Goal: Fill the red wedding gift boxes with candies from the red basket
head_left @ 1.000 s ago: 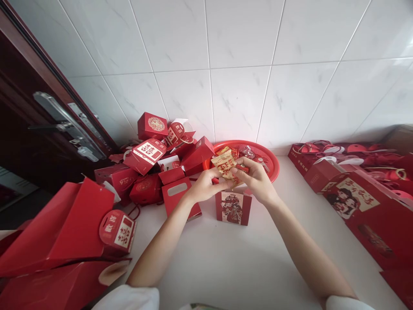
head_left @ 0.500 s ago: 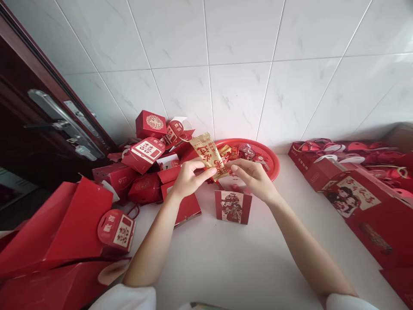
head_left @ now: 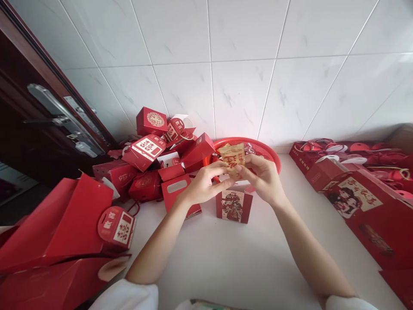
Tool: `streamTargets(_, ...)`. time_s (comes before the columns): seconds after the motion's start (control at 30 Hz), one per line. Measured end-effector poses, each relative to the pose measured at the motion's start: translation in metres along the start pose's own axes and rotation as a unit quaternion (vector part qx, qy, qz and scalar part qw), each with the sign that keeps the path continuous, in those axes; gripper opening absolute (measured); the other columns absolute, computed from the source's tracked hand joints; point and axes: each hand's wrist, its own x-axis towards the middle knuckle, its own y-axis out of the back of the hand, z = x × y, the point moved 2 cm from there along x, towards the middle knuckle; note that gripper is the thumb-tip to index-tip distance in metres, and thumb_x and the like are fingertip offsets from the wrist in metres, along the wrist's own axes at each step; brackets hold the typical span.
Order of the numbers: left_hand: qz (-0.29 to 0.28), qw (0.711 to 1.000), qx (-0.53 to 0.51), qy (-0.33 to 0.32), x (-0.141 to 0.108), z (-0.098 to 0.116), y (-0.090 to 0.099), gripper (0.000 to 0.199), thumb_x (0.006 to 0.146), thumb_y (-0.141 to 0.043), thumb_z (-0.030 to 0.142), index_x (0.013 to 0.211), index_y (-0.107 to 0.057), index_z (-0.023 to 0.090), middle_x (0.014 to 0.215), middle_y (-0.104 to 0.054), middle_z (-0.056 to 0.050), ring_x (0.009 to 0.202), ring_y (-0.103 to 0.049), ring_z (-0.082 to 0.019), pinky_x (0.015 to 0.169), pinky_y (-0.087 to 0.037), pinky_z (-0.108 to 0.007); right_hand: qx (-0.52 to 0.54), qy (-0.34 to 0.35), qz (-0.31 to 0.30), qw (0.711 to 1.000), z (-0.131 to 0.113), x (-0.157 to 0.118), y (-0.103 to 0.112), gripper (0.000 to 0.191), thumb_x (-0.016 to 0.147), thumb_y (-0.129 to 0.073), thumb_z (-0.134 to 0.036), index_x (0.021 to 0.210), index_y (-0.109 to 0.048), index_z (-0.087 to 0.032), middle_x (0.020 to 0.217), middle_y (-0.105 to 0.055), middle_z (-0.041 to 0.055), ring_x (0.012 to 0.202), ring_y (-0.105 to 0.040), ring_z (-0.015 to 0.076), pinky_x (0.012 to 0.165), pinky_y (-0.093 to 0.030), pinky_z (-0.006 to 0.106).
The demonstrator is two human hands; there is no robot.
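A gold snack packet [head_left: 232, 161] with red lettering is pinched between my two hands, above a small red gift box. My left hand [head_left: 208, 183] grips its left side, and my right hand [head_left: 263, 176] grips its right side with thumb and fingers. The gift box [head_left: 234, 206] stands upright on the white table under my hands, a printed picture facing me and its top partly hidden. Behind my hands sits a red plastic basket [head_left: 274, 157] with wrapped sweets, mostly covered from view.
Several red gift boxes [head_left: 148, 150] lie heaped at the back left, and large red boxes [head_left: 54, 228] stand at the front left. On the right is a large red carton [head_left: 364, 211] beside many folded boxes. A tiled wall [head_left: 241, 99] closes off the back.
The gold packet has swung from a leftward slant to a more upright pose and now looks shorter, perhaps folded. My left hand has shifted right and down.
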Motion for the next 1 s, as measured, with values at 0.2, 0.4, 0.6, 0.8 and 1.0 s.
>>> streamTargets(0.2, -0.066, 0.995, 0.020, 0.071, -0.003, -0.015, 0.004, 0.024, 0.091, -0.066, 0.041, 0.098, -0.079, 0.023, 0.119, -0.069, -0.008, 0.108, -0.067, -0.023, 0.093, -0.053, -0.034, 0.035, 0.008, 0.048, 0.998, 0.000, 0.002, 0.010, 0.024, 0.085, -0.076, -0.045, 0.086, -0.066, -0.023, 0.086, -0.069, 0.0045, 0.081, -0.067, 0.0225, 0.076, -0.057, 0.039)
streamTargets(0.4, -0.141, 0.983, 0.012, 0.117, -0.002, -0.016, 0.003, 0.026, 0.084, -0.074, 0.041, 0.099, -0.077, 0.020, 0.114, -0.073, -0.007, 0.104, -0.069, -0.025, 0.092, -0.052, -0.035, 0.053, 0.006, 0.002, 0.999, 0.002, 0.003, 0.001, 0.018, 0.087, -0.070, -0.032, 0.102, -0.067, -0.023, 0.101, -0.073, 0.0069, 0.094, -0.070, 0.0241, 0.084, -0.058, 0.040)
streamTargets(0.6, -0.152, 0.979, -0.010, 0.132, -0.001, -0.017, 0.006, 0.031, 0.078, -0.080, 0.037, 0.105, -0.076, 0.022, 0.114, -0.074, -0.006, 0.107, -0.068, -0.026, 0.095, -0.051, -0.035, -0.022, 0.008, -0.036, 0.999, 0.011, 0.004, -0.001, 0.010, 0.088, -0.065, -0.027, 0.096, -0.067, -0.021, 0.094, -0.075, 0.0059, 0.085, -0.072, 0.0229, 0.075, -0.059, 0.038)
streamTargets(0.8, -0.128, 0.989, -0.030, 0.064, 0.000, -0.015, -0.001, 0.022, 0.087, -0.072, 0.040, 0.096, -0.076, 0.020, 0.108, -0.072, -0.006, 0.101, -0.067, -0.023, 0.092, -0.051, -0.034, 0.002, 0.001, -0.032, 0.999, 0.010, 0.004, -0.002, 0.018, 0.089, -0.068, -0.037, 0.096, -0.066, -0.021, 0.097, -0.076, 0.0079, 0.089, -0.073, 0.0250, 0.076, -0.058, 0.039)
streamTargets(1.0, -0.054, 0.995, -0.075, 0.025, 0.003, -0.010, -0.012, 0.027, 0.094, -0.063, 0.041, 0.091, -0.075, 0.017, 0.101, -0.072, -0.008, 0.098, -0.065, -0.023, 0.087, -0.051, -0.034, 0.045, -0.027, 0.018, 0.998, 0.006, 0.002, -0.002, 0.028, 0.088, -0.071, -0.048, 0.097, -0.062, -0.023, 0.088, -0.074, 0.0054, 0.078, -0.070, 0.0219, 0.066, -0.056, 0.034)
